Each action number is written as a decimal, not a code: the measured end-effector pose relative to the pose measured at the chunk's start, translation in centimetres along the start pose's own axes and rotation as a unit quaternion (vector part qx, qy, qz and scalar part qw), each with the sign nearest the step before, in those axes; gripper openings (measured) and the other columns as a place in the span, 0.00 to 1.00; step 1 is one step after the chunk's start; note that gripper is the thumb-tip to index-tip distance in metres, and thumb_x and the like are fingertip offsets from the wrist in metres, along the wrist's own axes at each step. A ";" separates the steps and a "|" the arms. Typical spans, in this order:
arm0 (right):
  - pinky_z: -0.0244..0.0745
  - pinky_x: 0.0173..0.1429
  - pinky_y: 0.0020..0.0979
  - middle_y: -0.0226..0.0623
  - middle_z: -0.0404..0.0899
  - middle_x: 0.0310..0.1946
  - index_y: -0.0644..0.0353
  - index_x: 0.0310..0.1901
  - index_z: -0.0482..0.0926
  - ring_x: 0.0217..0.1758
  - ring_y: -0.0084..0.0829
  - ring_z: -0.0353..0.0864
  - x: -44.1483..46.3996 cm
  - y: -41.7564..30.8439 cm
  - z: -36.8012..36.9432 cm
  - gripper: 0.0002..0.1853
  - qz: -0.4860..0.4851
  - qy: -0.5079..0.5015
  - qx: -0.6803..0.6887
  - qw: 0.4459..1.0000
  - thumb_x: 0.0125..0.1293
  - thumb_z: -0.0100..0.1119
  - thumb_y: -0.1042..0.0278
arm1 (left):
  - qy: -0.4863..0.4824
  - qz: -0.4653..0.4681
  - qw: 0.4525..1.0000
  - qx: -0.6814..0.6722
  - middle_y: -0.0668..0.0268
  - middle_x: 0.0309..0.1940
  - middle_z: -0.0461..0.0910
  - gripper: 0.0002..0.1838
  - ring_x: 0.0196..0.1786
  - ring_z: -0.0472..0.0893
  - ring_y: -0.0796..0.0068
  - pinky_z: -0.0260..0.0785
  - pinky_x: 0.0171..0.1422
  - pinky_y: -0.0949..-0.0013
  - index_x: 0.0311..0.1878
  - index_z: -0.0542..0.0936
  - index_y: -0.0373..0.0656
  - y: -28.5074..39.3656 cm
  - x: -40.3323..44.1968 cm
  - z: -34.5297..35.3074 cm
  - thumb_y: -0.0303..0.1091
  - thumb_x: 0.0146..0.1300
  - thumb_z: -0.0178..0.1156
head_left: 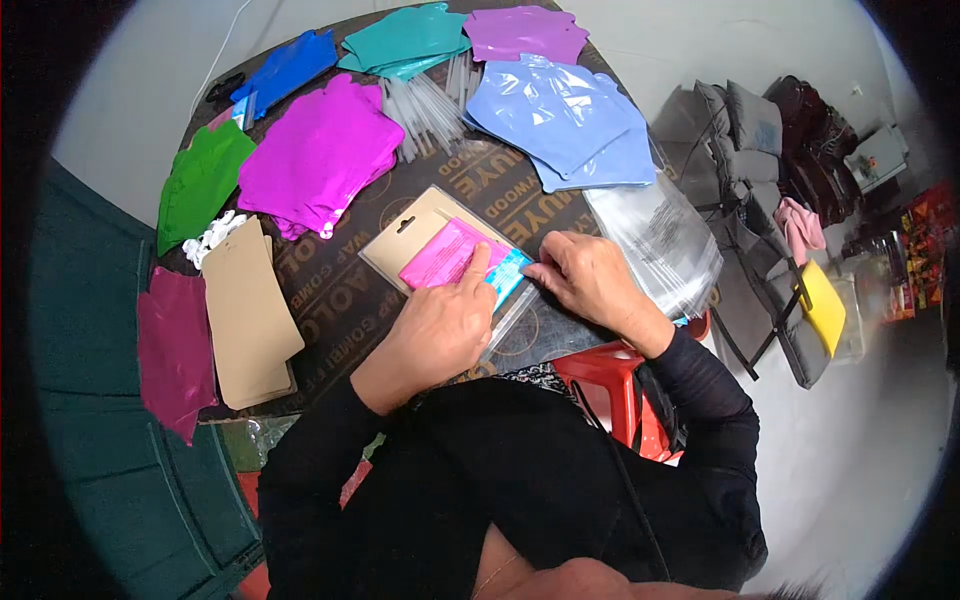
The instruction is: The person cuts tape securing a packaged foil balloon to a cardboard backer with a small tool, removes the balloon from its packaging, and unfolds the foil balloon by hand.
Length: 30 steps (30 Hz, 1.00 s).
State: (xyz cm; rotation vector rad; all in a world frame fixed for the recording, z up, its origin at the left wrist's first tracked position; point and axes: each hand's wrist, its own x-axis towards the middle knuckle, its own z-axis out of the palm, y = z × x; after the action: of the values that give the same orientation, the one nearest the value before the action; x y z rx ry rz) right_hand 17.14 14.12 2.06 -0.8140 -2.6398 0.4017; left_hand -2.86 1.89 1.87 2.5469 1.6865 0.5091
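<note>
A clear plastic bag (512, 322) lies on the table in front of me, with a tan card (408, 238) inside it. On the card rests a flat pink packet (440, 256) with a blue printed end (508, 272). My left hand (440, 325) presses on the packet with its index finger stretched out; the other fingers are partly curled and hold nothing visible. At the bag's right edge, my right hand (590, 280) is closed in a pinch on the plastic, its fingertips close to the blue end.
Folded stacks surround the work: magenta (315, 155), light blue (560, 115), green (200, 180), teal (405, 40) and maroon (177, 345). Clear tubes (425, 112) lie behind. Tan cards (245, 310) sit left, clear bags (660, 240) right. A red stool (605, 375) stands below the table's edge.
</note>
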 end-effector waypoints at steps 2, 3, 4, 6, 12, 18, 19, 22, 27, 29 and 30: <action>0.69 0.31 0.38 0.41 0.77 0.26 0.63 0.30 0.74 0.25 0.44 0.76 -0.3 0.0 -0.1 0.09 0.011 0.009 0.004 1.000 0.62 0.65 0.69 | 0.029 -0.009 0.999 0.039 0.29 0.64 0.69 0.11 0.27 0.82 0.53 0.74 0.31 0.60 0.37 0.75 0.32 0.6 -0.5 0.4 0.29 0.54 0.61; 0.70 0.32 0.37 0.42 0.77 0.27 0.63 0.31 0.75 0.26 0.44 0.76 -0.5 0.0 -0.2 0.09 0.016 0.013 0.005 1.000 0.62 0.65 0.70 | 0.044 -0.013 0.997 0.059 0.30 0.64 0.69 0.12 0.28 0.81 0.53 0.74 0.31 0.61 0.39 0.75 0.31 1.1 -0.7 0.6 0.30 0.54 0.61; 0.70 0.32 0.37 0.42 0.77 0.27 0.63 0.31 0.75 0.27 0.44 0.77 -0.5 -0.1 -0.3 0.08 0.021 0.018 0.007 1.000 0.62 0.65 0.70 | 0.059 -0.018 0.995 0.078 0.31 0.65 0.69 0.14 0.29 0.81 0.52 0.74 0.32 0.63 0.41 0.75 0.31 1.5 -1.0 0.8 0.30 0.54 0.62; 0.71 0.34 0.37 0.42 0.77 0.27 0.63 0.31 0.75 0.29 0.44 0.77 -0.6 -0.3 -0.3 0.08 0.018 0.031 0.007 0.999 0.61 0.64 0.70 | 0.054 -0.030 0.993 0.096 0.32 0.65 0.69 0.16 0.30 0.80 0.54 0.74 0.33 0.64 0.43 0.75 0.29 2.8 -1.9 1.0 0.30 0.54 0.62; 0.73 0.41 0.38 0.44 0.76 0.30 0.62 0.33 0.76 0.35 0.46 0.77 -0.1 -0.7 0.3 0.05 -0.001 0.049 0.000 0.999 0.60 0.63 0.72 | 0.037 -0.054 0.987 0.145 0.33 0.65 0.68 0.28 0.35 0.78 0.59 0.73 0.34 0.68 0.55 0.74 0.22 5.0 -4.2 1.1 0.33 0.55 0.63; 0.73 0.44 0.39 0.44 0.76 0.33 0.63 0.35 0.76 0.36 0.48 0.76 0.6 -0.1 1.6 0.05 -0.034 0.027 -0.038 0.998 0.58 0.61 0.73 | 0.043 -0.049 0.986 0.153 0.32 0.66 0.66 0.32 0.38 0.77 0.60 0.72 0.35 0.70 0.59 0.73 0.20 5.5 -4.9 1.3 0.34 0.56 0.64; 0.73 0.44 0.39 0.44 0.76 0.33 0.63 0.35 0.76 0.36 0.48 0.76 0.7 -0.1 1.6 0.06 -0.038 0.025 -0.048 0.998 0.58 0.61 0.73 | 0.044 -0.050 0.986 0.154 0.32 0.67 0.66 0.32 0.38 0.77 0.59 0.72 0.35 0.70 0.59 0.73 0.20 5.6 -4.9 1.4 0.34 0.56 0.64; 0.73 0.44 0.39 0.45 0.77 0.36 0.63 0.38 0.76 0.37 0.48 0.75 0.3 -0.3 1.2 0.07 -0.040 0.017 -0.046 0.998 0.58 0.60 0.73 | 0.036 -0.066 0.982 0.173 0.32 0.67 0.66 0.31 0.39 0.77 0.59 0.72 0.35 0.69 0.59 0.73 0.20 6.2 -5.0 1.6 0.34 0.56 0.63; 0.72 0.50 0.40 0.48 0.77 0.45 0.64 0.45 0.77 0.45 0.49 0.75 -0.9 -2.7 0.4 0.12 -0.074 0.026 -0.059 0.995 0.59 0.60 0.72 | -0.036 -0.104 0.976 0.187 0.33 0.67 0.65 0.30 0.43 0.76 0.57 0.72 0.39 0.67 0.60 0.73 0.21 7.7 -4.6 1.0 0.33 0.57 0.62; 0.73 0.55 0.41 0.51 0.76 0.52 0.65 0.50 0.77 0.52 0.51 0.75 -1.4 -3.7 0.0 0.16 -0.106 0.046 -0.074 0.991 0.60 0.60 0.71 | -0.098 -0.122 0.971 0.182 0.34 0.68 0.65 0.30 0.45 0.76 0.57 0.73 0.44 0.65 0.61 0.72 0.22 8.2 -4.4 0.5 0.33 0.58 0.62; 0.73 0.55 0.41 0.51 0.76 0.52 0.65 0.50 0.77 0.52 0.51 0.75 -1.5 -4.0 0.2 0.16 -0.113 0.044 -0.075 0.990 0.60 0.60 0.71 | -0.095 -0.128 0.970 0.183 0.34 0.68 0.65 0.30 0.45 0.76 0.57 0.73 0.44 0.65 0.61 0.72 0.22 8.1 -4.4 0.4 0.33 0.58 0.62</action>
State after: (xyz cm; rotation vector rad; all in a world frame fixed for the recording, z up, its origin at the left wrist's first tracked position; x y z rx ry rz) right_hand 16.34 10.02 3.00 -0.5513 -2.6636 0.1060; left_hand 2.92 -5.36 2.16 2.4356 2.1557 -0.0682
